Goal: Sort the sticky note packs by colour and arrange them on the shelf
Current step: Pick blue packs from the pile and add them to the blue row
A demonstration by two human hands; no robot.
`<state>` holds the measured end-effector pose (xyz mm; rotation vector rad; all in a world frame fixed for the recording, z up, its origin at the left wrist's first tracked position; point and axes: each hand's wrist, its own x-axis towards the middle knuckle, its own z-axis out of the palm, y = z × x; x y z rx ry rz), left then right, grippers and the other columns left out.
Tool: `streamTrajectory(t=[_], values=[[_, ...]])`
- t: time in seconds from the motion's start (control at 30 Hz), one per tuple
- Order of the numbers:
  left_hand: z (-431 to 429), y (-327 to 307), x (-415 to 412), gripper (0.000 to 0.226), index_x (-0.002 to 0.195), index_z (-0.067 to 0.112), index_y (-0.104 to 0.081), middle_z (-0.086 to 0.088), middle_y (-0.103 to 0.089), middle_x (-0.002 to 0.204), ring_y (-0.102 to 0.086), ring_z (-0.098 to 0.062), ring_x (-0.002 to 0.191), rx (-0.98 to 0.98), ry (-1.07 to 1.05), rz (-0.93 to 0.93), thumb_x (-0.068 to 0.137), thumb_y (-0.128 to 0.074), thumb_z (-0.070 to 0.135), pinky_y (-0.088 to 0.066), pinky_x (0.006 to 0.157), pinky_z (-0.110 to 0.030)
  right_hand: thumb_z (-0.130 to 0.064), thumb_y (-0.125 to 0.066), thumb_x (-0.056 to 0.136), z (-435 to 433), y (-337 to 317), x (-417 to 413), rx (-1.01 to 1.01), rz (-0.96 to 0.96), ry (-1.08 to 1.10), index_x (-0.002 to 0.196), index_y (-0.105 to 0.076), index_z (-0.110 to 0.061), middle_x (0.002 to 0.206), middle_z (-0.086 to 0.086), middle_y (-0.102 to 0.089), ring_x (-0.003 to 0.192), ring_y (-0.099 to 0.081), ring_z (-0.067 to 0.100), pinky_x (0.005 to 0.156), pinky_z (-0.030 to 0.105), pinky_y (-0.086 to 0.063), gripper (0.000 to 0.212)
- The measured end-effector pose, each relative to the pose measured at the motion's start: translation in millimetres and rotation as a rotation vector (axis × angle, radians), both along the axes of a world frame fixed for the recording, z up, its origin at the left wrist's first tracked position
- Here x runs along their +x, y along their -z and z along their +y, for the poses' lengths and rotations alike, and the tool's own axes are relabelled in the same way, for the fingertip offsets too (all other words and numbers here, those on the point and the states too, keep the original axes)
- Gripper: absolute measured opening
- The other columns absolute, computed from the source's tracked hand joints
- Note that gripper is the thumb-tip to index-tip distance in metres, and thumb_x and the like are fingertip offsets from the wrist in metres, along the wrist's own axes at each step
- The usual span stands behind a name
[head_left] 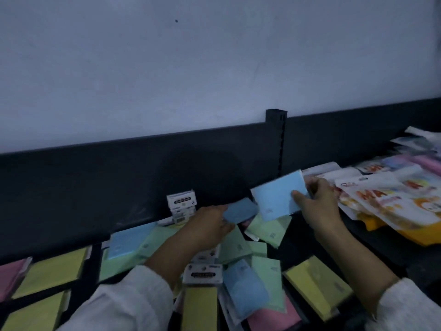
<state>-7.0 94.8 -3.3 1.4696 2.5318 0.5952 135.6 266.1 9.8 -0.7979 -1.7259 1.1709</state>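
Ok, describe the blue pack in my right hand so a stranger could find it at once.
Find the black upright post. Just below it, the right hand holds a light blue pack, tilted, above the green packs. It is the brightest and highest blue pack; the shadowed blue pack in the left hand sits lower.

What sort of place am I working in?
Probably a stationery shop: black shelf with slotted upright, loose sticky note packs, printed retail packets at right.
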Motion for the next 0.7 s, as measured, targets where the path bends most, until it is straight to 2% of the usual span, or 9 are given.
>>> streamTrajectory(t=[0.07,0.2,0.3,0.37,0.5,0.6,0.7], values=[[16,2,-6,0.042,0.129,0.015,-0.047,-0.005,-0.055,0.126,-0.054,-0.02,0.111,-0.05,-0.062,-0.07,0.092,-0.052,0.035,-0.039,0.081,-0.02,-0.006,-0.061,0.087,5,4,3,-0.015,-0.016,-0.01,0.098,-0.045,-0.013,0.09,-0.001,-0.055,0.081,-0.056,0.016,0.068,0.03,-0.046,0.021],[40,6,-14,0.059,0.126,0.022,-0.052,0.0,-0.056,0.128,-0.055,-0.017,0.11,-0.149,-0.078,-0.101,0.076,-0.062,0.051,-0.046,0.093,-0.029,-0.006,-0.061,0.087,13,6,5,-0.054,-0.051,-0.04,0.099,-0.045,-0.016,0.096,0.0,-0.055,0.087,-0.056,0.016,0.072,0.031,-0.046,0.022],[48,8,-21,0.073,0.138,0.019,-0.039,-0.001,-0.046,0.139,-0.049,-0.019,0.12,-0.21,-0.071,-0.187,0.077,-0.066,0.05,-0.041,0.102,-0.031,-0.006,-0.061,0.087,18,9,7,-0.065,-0.057,-0.047,0.1,-0.046,-0.015,0.096,-0.001,-0.055,0.088,-0.056,0.014,0.069,0.026,-0.046,0.022],[53,10,-25,0.078,0.142,0.015,-0.031,-0.005,-0.038,0.145,-0.044,-0.022,0.126,-0.236,-0.09,-0.193,0.08,-0.064,0.048,-0.038,0.104,-0.029,-0.005,-0.06,0.087,21,11,8,-0.07,-0.063,-0.048,0.1,-0.046,-0.015,0.091,-0.005,-0.055,0.082,-0.055,0.009,0.062,0.021,-0.044,0.022],[58,13,-25,0.069,0.136,0.014,-0.042,-0.008,-0.046,0.139,-0.048,-0.022,0.122,-0.154,-0.156,-0.09,0.079,-0.067,0.043,-0.04,0.098,-0.026,-0.004,-0.061,0.087,24,18,8,-0.078,-0.059,-0.058,0.1,-0.047,-0.014,0.093,-0.003,-0.056,0.081,-0.056,0.009,0.062,0.021,-0.045,0.021],[55,10,-23,0.065,0.122,0.012,-0.057,-0.009,-0.059,0.123,-0.058,-0.022,0.108,-0.04,-0.168,0.044,0.068,-0.071,0.045,-0.047,0.09,-0.028,-0.004,-0.06,0.087,23,20,7,-0.086,-0.042,-0.066,0.1,-0.047,-0.016,0.097,0.0,-0.058,0.085,-0.058,0.013,0.066,0.025,-0.047,0.022],[46,-1,-22,0.081,0.107,0.004,-0.066,-0.018,-0.064,0.105,-0.061,-0.032,0.093,0.116,-0.144,0.199,0.049,-0.054,0.06,-0.051,0.082,-0.036,-0.005,-0.06,0.088,23,16,8,-0.088,0.006,-0.08,0.101,-0.047,-0.017,0.096,-0.001,-0.058,0.084,-0.059,0.013,0.066,0.026,-0.048,0.023]])
